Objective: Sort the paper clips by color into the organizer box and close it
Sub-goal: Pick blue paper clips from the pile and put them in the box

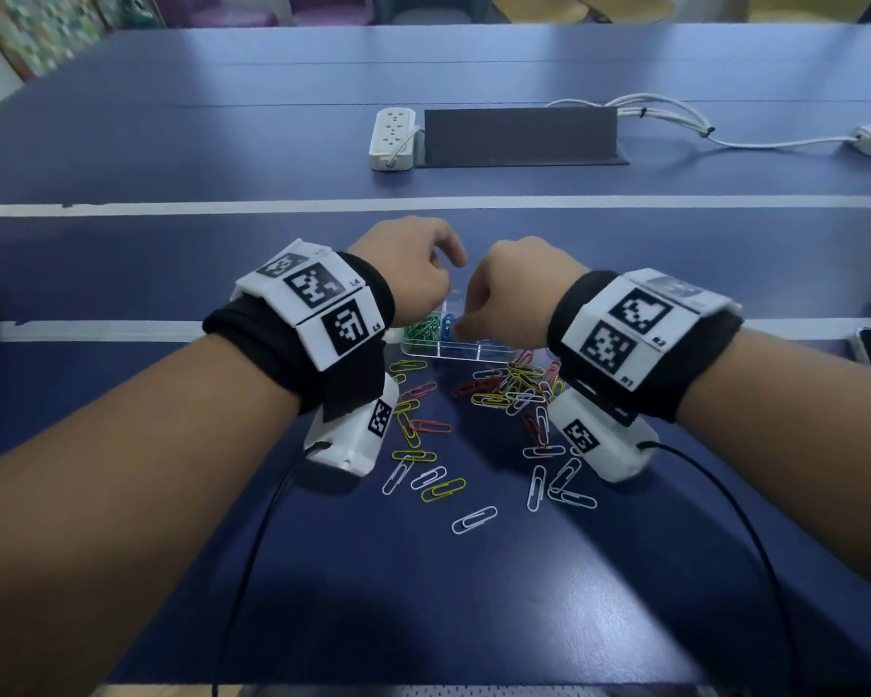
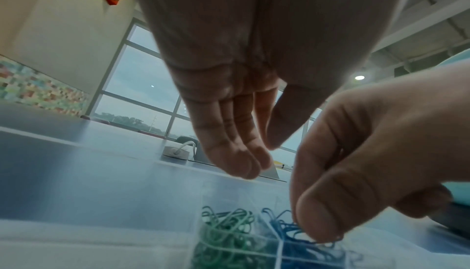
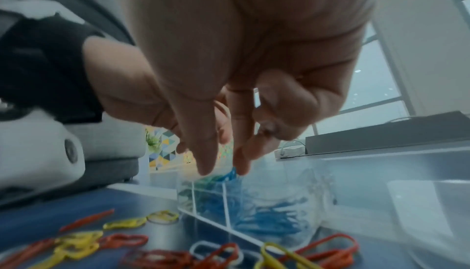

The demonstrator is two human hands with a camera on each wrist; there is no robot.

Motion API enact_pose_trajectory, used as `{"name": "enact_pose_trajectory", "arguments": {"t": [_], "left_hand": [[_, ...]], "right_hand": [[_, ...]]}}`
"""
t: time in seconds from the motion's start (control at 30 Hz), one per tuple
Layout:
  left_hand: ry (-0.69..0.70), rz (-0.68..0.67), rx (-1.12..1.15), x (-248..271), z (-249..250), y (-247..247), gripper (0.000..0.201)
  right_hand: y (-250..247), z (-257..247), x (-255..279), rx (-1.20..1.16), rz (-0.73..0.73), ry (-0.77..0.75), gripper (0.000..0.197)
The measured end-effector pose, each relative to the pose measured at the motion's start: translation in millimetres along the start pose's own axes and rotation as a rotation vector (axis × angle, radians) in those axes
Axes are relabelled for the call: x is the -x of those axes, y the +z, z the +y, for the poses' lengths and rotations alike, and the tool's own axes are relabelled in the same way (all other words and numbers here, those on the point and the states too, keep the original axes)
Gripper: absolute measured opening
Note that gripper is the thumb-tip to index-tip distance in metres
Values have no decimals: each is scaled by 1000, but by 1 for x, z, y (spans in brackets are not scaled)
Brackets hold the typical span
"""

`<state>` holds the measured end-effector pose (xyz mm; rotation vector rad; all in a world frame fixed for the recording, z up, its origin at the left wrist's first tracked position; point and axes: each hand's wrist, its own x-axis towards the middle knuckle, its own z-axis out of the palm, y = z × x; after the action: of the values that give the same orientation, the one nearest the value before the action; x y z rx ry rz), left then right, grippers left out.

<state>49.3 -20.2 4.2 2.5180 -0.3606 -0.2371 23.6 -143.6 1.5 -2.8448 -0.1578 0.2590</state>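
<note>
While over organizer box (image 1: 458, 350), both hands.

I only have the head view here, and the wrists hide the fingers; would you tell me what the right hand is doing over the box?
Observer: The right hand pinches a blue clip just above the blue compartment.
Operator: Thank you. Is the left hand holding anything?
Observer: No, the left hand hangs with straight fingers, holding nothing, above the organizer box.
Operator: What sits next to the blue clips?
Observer: Green clips, in the adjoining compartment, behind a clear divider.
</note>
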Motion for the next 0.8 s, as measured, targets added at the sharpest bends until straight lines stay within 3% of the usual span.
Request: {"name": "enact_pose_trajectory", "arguments": {"t": [0.43,0.57,0.8], "left_hand": [[0,-56,-309,12,-11,0,22],[36,-64,-366,14,-9,5,25],[49,-50,-379,15,-10,6,25]], "right_hand": [[3,-9,-13,110,-4,15,33],[3,-14,-12,181,4,27,44],[-4,-16,-11,176,-73,43,33]]}}
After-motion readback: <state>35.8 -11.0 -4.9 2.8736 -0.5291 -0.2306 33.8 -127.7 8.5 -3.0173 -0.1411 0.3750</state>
